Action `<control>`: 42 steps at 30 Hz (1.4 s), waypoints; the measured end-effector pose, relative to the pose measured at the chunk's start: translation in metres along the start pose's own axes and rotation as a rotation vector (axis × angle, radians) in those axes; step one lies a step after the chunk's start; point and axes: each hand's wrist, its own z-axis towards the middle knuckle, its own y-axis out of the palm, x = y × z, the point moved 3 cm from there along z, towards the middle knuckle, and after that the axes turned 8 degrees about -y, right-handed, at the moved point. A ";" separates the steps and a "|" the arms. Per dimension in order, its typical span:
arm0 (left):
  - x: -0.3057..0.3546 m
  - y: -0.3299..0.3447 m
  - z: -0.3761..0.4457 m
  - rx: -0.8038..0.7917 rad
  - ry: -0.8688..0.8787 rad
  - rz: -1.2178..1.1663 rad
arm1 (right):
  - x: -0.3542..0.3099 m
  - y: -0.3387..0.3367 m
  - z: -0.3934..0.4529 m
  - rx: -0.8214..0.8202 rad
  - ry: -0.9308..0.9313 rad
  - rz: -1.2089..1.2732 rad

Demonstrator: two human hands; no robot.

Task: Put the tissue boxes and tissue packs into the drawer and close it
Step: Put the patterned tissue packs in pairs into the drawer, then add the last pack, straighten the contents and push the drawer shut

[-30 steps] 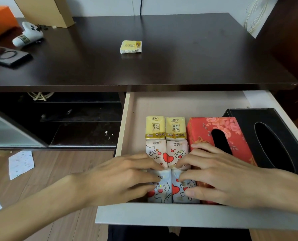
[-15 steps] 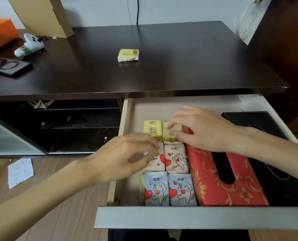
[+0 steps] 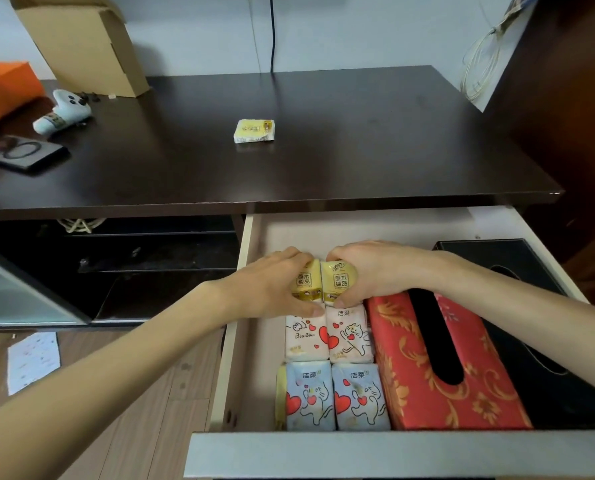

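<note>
My left hand (image 3: 275,289) and my right hand (image 3: 375,271) are both down in the open pale wooden drawer (image 3: 251,244). Each hand is curled around one of the two small yellow tissue packs (image 3: 324,282) at the back of the row, with fingers over the far side and thumbs on the near side, pressing the two packs together. In front of them sit two white packs with red hearts (image 3: 329,336), and then two light blue packs with cats and hearts (image 3: 336,396) next to the drawer's front wall. Just beside the packs lies the long red tissue box with gold flowers (image 3: 462,386), and the black leather tissue box (image 3: 538,382) lies on its other side. One more small yellow tissue pack (image 3: 254,130) is out on the dark brown table top (image 3: 358,140), well apart from my hands, so I think the job is not done. If I squeeze too hard, the soft yellow packs could pop up or tip over and mess up the neat row. If I forget the pack on the table and shut the drawer, I would have to open it again. If a pack sticks up too high, it could catch under the table edge when the drawer slides in.
</note>
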 end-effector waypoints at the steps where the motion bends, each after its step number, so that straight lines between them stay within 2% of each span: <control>1: 0.000 0.001 -0.001 0.001 0.009 -0.011 | 0.000 0.000 -0.001 -0.001 -0.005 0.004; 7: -0.002 0.005 -0.008 0.022 0.017 -0.031 | 0.000 -0.003 -0.010 -0.018 -0.035 0.059; 11: 0.003 0.002 -0.009 0.079 0.016 0.073 | -0.002 -0.004 -0.009 0.026 -0.031 0.017; 14: 0.005 -0.010 -0.012 0.142 -0.002 0.089 | 0.001 -0.015 -0.014 0.183 -0.028 0.020; 18: -0.005 -0.040 -0.021 0.263 -0.073 -0.042 | 0.004 -0.059 -0.016 0.483 -0.053 0.252; 22: -0.019 -0.064 -0.030 0.444 -0.215 -0.150 | 0.006 -0.114 0.037 0.687 -0.115 0.381; 24: -0.023 -0.065 -0.033 0.482 -0.288 -0.157 | 0.005 -0.134 0.082 0.696 -0.080 0.344; 28: -0.024 -0.059 -0.042 0.562 -0.369 -0.204 | 0.004 -0.157 0.169 0.582 -0.003 0.208; 32: -0.019 -0.052 -0.056 0.572 -0.404 -0.317 | 0.006 -0.154 0.207 0.536 0.023 0.141; 35: -0.014 -0.053 -0.067 0.583 -0.400 -0.348 | 0.011 -0.156 0.203 0.651 0.007 0.061; 42: 0.002 -0.059 -0.078 0.542 -0.376 -0.366 | 0.000 -0.127 0.102 0.616 -0.037 0.170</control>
